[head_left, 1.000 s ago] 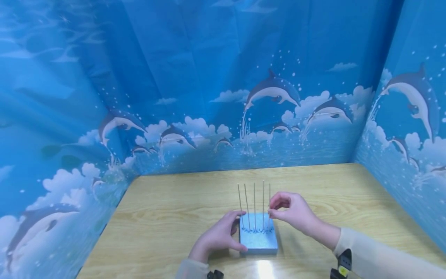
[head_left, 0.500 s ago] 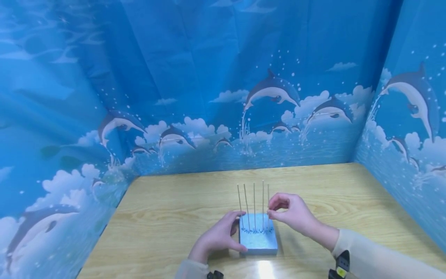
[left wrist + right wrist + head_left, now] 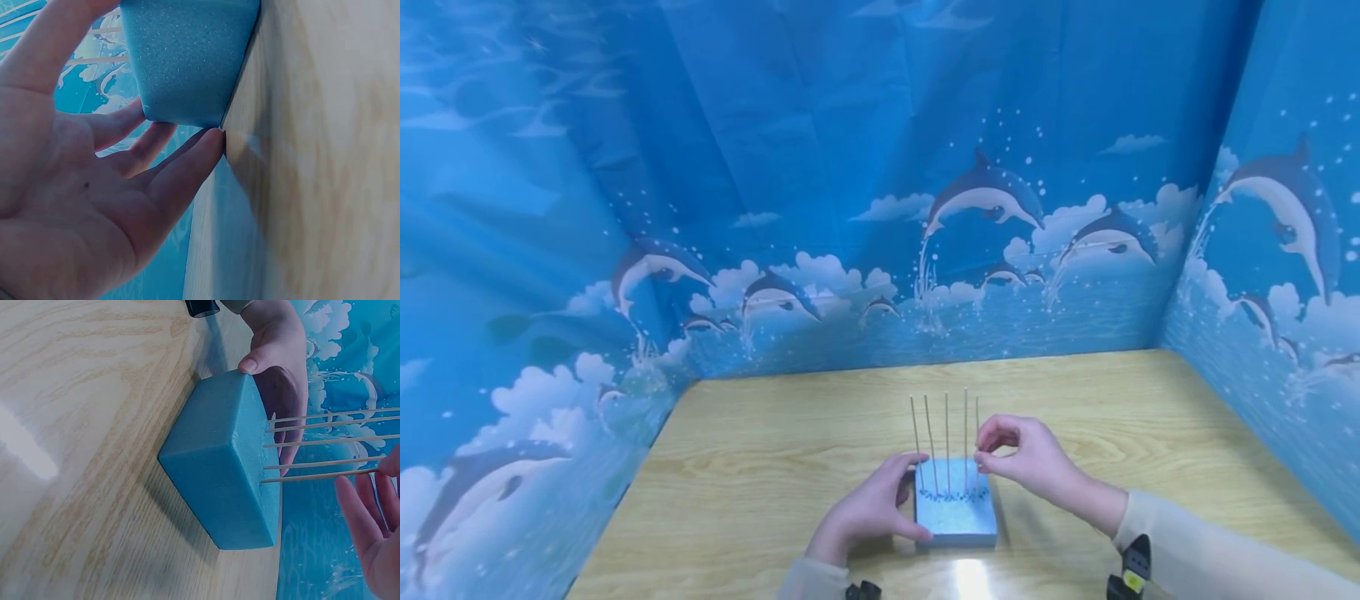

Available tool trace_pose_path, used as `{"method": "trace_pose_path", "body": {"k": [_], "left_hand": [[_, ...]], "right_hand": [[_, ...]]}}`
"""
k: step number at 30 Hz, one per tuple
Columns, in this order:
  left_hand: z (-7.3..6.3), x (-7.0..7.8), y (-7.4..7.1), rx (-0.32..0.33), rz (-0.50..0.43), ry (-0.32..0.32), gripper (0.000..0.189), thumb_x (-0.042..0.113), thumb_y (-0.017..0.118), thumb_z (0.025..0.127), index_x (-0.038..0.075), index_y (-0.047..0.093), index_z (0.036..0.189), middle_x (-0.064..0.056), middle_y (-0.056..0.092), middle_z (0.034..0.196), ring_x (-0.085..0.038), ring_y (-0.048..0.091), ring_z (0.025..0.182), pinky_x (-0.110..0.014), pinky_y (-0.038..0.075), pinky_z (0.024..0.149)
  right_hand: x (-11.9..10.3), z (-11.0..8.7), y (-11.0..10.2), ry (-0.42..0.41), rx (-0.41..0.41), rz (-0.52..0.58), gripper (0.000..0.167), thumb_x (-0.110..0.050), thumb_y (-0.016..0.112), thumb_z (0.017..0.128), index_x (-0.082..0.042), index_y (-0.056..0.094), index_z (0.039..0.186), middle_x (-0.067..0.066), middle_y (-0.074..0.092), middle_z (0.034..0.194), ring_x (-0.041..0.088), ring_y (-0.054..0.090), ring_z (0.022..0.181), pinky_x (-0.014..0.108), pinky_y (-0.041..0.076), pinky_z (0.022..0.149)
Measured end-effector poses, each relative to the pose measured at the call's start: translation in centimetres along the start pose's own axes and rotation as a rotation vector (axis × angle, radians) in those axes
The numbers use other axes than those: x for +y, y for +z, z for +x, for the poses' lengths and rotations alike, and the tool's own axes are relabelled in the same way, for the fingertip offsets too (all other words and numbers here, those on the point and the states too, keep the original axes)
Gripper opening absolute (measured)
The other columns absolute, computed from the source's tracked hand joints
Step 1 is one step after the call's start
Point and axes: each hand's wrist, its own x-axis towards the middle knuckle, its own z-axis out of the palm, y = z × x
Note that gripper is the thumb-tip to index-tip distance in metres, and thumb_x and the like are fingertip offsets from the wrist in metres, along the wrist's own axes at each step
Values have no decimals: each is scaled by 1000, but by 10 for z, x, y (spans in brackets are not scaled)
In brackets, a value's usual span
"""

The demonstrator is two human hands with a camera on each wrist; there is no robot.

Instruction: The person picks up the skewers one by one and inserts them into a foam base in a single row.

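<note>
A light-blue foam block (image 3: 957,523) lies flat on the table, with several thin wooden sticks standing in a row across its top. My left hand (image 3: 868,507) grips the block from its left side, thumb at the near corner and fingers along the side and far corner. The left wrist view shows fingertips touching the foam's (image 3: 187,62) lower side. With thumb and fingers, my right hand (image 3: 1037,460) pinches the rightmost stick (image 3: 312,479) partway up. That stick's lower end meets the foam in the right wrist view. Dark specks or holes run along the row of sticks.
The wood-grain table (image 3: 760,467) extends around the block on all sides. A blue curtain printed with dolphins (image 3: 820,275) encloses the table's back and sides. A black wrist strap (image 3: 1131,567) sits on the right sleeve.
The rightmost stick and the right hand have shifted very slightly left, and the stick's top leans less to the right. The left hand and the block stay put.
</note>
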Motion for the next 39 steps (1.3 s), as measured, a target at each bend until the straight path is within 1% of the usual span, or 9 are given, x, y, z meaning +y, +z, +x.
{"method": "trace_pose_path", "body": {"k": [3, 7, 13, 18, 23, 26, 29, 34, 39], "left_hand": [[2, -2, 0, -4, -3, -1, 106, 27, 92, 62, 10, 36, 150, -10, 44, 147, -27, 52, 131, -31, 49, 107], [3, -3, 0, -14, -23, -3, 107, 26, 92, 63, 10, 34, 151, -11, 41, 151, -28, 49, 134, -31, 47, 109], [2, -2, -1, -18, -13, 9, 107, 26, 92, 63, 9, 34, 151, -12, 40, 152, -28, 49, 134, -31, 48, 109], [1, -2, -1, -14, -1, -4, 107, 27, 92, 62, 11, 35, 151, -11, 40, 152, -28, 49, 134, -31, 48, 109], [3, -2, -2, -9, 17, -19, 107, 28, 93, 61, 13, 36, 151, -10, 41, 151, -27, 49, 133, -32, 48, 109], [3, -1, -1, -10, 22, -24, 107, 30, 93, 61, 14, 35, 151, -9, 42, 150, -27, 50, 132, -34, 48, 108], [3, -1, -2, -6, 27, -28, 107, 30, 92, 62, 15, 35, 151, -9, 42, 150, -27, 51, 131, -35, 48, 108], [3, -1, -2, -8, 16, -30, 107, 29, 93, 61, 15, 36, 151, -8, 41, 151, -27, 50, 132, -34, 49, 108], [3, -2, -2, -12, 1, -32, 107, 28, 93, 62, 15, 35, 151, -8, 40, 152, -27, 49, 134, -33, 48, 109]], "right_hand": [[-2, 1, -1, -3, -10, -19, 16, -6, 76, 79, -8, 66, 90, 2, 70, 86, 16, 67, 84, 24, 59, 80], [-3, 1, -3, -3, -37, 0, 16, -5, 75, 80, -6, 65, 92, 4, 69, 88, 16, 66, 86, 19, 59, 77], [-2, 1, -10, -52, -79, 31, 22, -3, 75, 80, -2, 65, 100, 8, 69, 91, 9, 66, 84, 19, 60, 76], [-5, 3, -22, -49, -76, 34, 28, -2, 74, 83, 0, 64, 108, 10, 70, 94, 10, 66, 87, 18, 59, 77], [-8, 9, -40, -19, -58, -34, 31, -5, 73, 85, 0, 62, 114, 9, 70, 96, 16, 66, 91, 19, 58, 79], [-8, 11, -50, 8, -54, -72, 33, -6, 72, 86, -1, 62, 117, 8, 70, 98, 17, 66, 93, 20, 57, 82], [-4, 13, -58, 45, -61, -70, 35, -6, 71, 87, 1, 60, 120, 9, 70, 100, 19, 67, 95, 21, 57, 82], [9, 19, -70, 158, -137, 19, 44, -7, 67, 90, 7, 53, 129, 17, 67, 109, 27, 67, 101, 35, 62, 84], [24, 23, -83, 284, -216, 65, 52, -11, 64, 93, 8, 45, 137, 23, 62, 118, 34, 64, 109, 49, 59, 90]]}}
